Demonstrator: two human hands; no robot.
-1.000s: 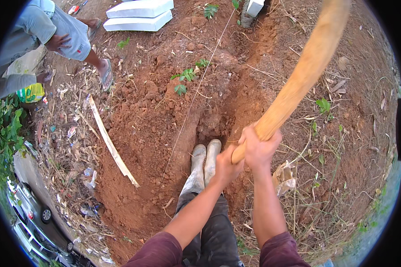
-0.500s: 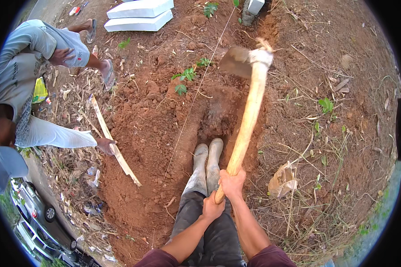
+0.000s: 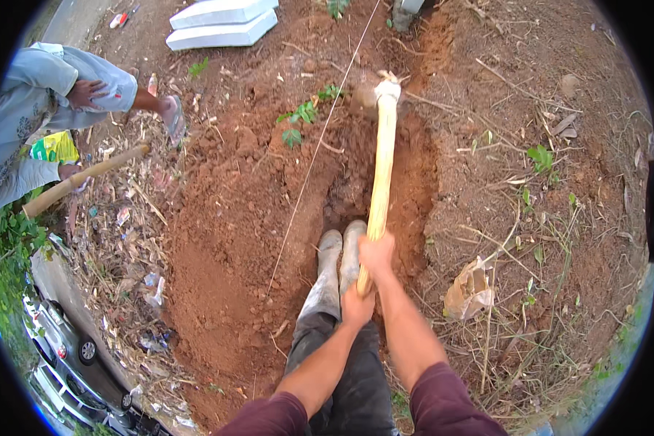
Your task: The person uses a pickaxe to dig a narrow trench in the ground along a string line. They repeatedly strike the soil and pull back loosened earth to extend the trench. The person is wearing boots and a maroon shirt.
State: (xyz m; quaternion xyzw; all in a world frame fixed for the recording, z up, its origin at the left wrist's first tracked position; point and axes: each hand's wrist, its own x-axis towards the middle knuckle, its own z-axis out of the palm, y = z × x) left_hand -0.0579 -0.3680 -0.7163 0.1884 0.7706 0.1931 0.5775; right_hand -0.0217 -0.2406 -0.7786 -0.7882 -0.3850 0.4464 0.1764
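Both of my hands grip the pale wooden handle of a hoe [image 3: 382, 160]. My left hand [image 3: 357, 307] is wrapped round the butt end, low between my legs. A little higher up the handle, my right hand [image 3: 377, 251] is closed round it. The hoe's head, bound at the top of the handle, is blurred and lies over the far part of a narrow trench [image 3: 349, 190] in red soil. My muddy boots [image 3: 341, 254] stand together at the trench's near end.
A taut string [image 3: 320, 142] runs along the trench's left side, beside loose soil [image 3: 225, 240]. At left, a co-worker [image 3: 36, 109] holds a wooden stick [image 3: 87, 180]. White blocks [image 3: 224, 25] lie at the far left. A torn brown paper bag [image 3: 470, 289] sits at right. Cars [image 3: 73, 349] stand lower left.
The hoe has swung down and to the left, with my hands moving slightly along. The co-worker has straightened up and raised the wooden stick off the soil.
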